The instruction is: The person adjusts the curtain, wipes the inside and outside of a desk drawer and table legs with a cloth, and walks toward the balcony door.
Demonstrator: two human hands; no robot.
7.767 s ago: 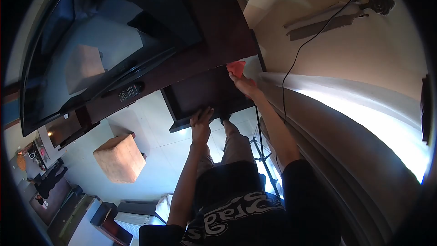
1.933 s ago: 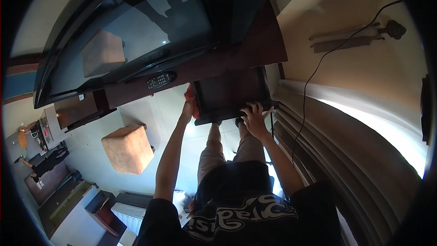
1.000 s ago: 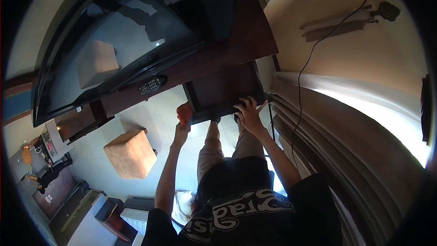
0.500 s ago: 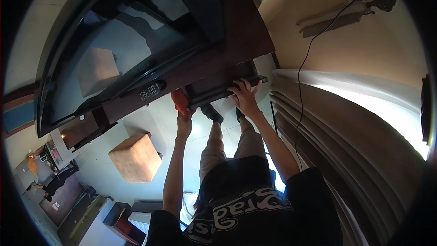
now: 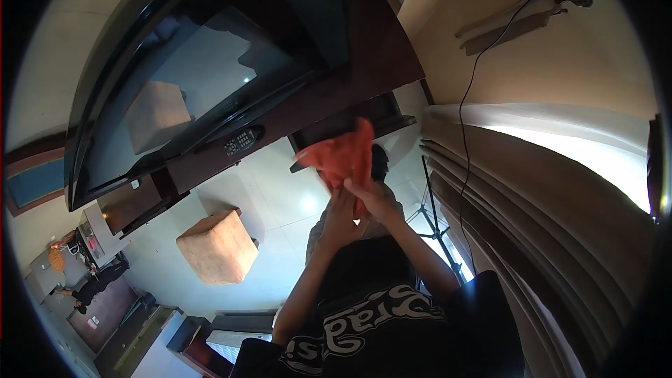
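Observation:
An orange-red cloth is held up between my hands, in front of my body. My left hand grips its lower end from the left. Close beside it, my right hand has its fingers closed on the same end. Beyond the cloth, a dark drawer sticks out a little from the dark wooden cabinet; the cloth hides part of its front. Neither hand touches the drawer.
A large television stands on the cabinet, with a remote near the edge. A tan stool is on the floor. To the right are a tripod, curtains and a hanging cable. Another person is far left.
The drawer has been pushed further in. My right hand has left its front and joined my left hand on the cloth, which now hangs spread out nearer my body.

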